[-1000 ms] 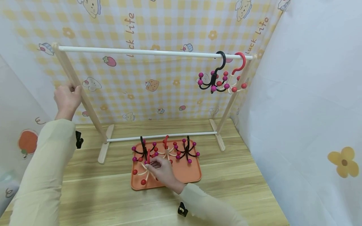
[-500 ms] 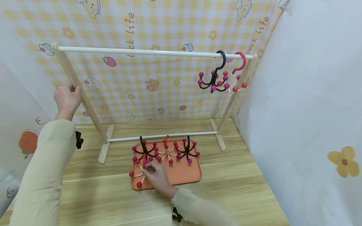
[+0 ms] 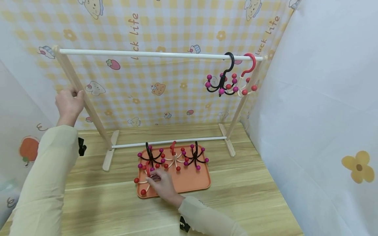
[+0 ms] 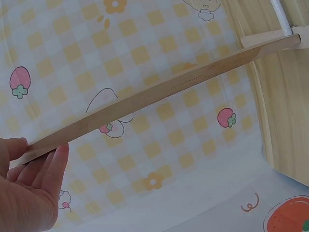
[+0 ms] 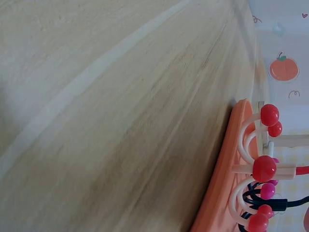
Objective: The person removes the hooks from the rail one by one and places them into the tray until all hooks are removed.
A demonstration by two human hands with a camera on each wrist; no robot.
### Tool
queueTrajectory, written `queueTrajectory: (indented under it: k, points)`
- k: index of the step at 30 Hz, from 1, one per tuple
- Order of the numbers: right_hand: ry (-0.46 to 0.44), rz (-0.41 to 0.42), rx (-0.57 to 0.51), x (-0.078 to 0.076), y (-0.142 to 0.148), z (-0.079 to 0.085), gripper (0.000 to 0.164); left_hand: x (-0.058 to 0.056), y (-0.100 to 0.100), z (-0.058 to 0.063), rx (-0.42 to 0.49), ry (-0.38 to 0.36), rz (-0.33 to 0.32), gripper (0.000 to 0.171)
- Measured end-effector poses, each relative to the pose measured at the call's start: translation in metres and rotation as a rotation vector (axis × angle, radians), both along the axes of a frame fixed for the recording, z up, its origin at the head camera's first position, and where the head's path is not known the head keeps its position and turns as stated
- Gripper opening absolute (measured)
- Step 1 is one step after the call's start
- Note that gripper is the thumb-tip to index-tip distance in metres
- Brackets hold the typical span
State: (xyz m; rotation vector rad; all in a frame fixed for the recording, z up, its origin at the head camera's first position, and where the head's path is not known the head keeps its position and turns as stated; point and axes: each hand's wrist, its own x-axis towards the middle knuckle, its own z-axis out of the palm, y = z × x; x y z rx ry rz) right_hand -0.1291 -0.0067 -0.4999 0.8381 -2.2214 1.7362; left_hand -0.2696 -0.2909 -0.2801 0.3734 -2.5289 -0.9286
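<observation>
My left hand (image 3: 70, 104) grips the left wooden upright (image 3: 94, 113) of a hanging rack; the left wrist view shows thumb and fingers around this post (image 4: 145, 99). At the left front of an orange tray (image 3: 193, 182), my right hand (image 3: 163, 184) pinches the red hook of a cream claw hanger (image 3: 148, 168) with red ball tips. Part of that hanger is hidden behind the hand. In the right wrist view, the cream hanger (image 5: 285, 170) stands at the tray's edge. Behind it on the tray are a black hanger (image 3: 151, 156), another cream hanger (image 3: 175, 157) and a second black hanger (image 3: 195, 156).
From the right end of the rack's white top rail (image 3: 141, 54) hang a black hanger (image 3: 222, 82) and a red-hooked cream hanger (image 3: 243, 77). A white lower rail (image 3: 206, 139) runs just behind the tray. Fabric walls (image 3: 319, 98) enclose the wooden table (image 3: 236, 193).
My right hand has moved slightly left and toward the tray's front-left corner with the cream hanger's red hook. The left hand has stayed on the upright.
</observation>
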Motion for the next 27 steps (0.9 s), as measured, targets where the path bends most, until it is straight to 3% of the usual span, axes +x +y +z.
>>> queueTrajectory:
  k: [7, 13, 18, 24, 27]
  points:
    - [-0.112, 0.054, 0.034, 0.007, 0.011, 0.022, 0.013, 0.0, -0.001, -0.001, -0.006, 0.002, 0.003, 0.045]
    - [-0.171, 0.069, 0.032, 0.002, 0.028, 0.038, 0.016, -0.001, -0.001, 0.0, 0.001, -0.003, 0.002, 0.045]
    - [-0.141, 0.04, 0.033, -0.016, 0.048, 0.061, 0.016, -0.001, -0.001, -0.001, 0.006, -0.012, 0.002, 0.046]
    - [-0.034, -0.015, 0.056, -0.054, 0.075, 0.072, 0.019, -0.002, -0.001, -0.002, 0.001, -0.011, 0.002, 0.046]
    - [0.004, -0.036, 0.054, -0.07, 0.088, 0.087, 0.019, -0.003, -0.001, -0.001, 0.002, -0.009, 0.0, 0.047]
